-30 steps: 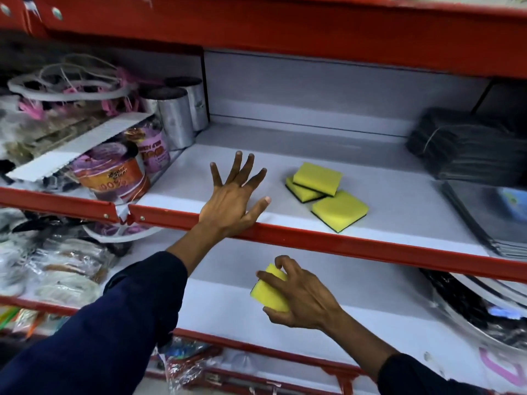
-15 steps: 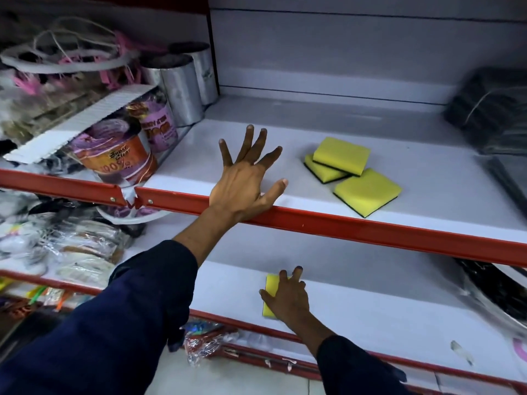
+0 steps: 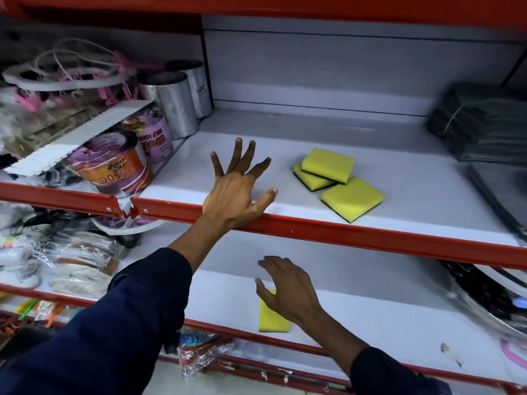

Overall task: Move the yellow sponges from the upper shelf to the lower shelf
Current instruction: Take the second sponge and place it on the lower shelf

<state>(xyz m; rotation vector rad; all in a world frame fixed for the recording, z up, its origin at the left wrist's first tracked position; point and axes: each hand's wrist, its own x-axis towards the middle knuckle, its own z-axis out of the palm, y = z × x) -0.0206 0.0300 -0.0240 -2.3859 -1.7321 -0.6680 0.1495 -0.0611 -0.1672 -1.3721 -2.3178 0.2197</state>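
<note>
R hand [image 3: 288,286] let go, fingers spread, empty | sponge [image 3: 272,316] now flat on lower shelf [image 3: 385,317] | L hand [image 3: 239,186] splayed, braced on upper shelf [image 3: 328,230] | 3 sponges [image 3: 339,181] left up top

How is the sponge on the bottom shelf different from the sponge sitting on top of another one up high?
The lower-shelf sponge lies alone and flat on its shelf, while the top stacked sponge rests tilted on another sponge. The right hand hovers open above the lower-shelf sponge and partly hides it, while the top stacked sponge is in full view with no hand near. Both are yellow and squarish.
</note>
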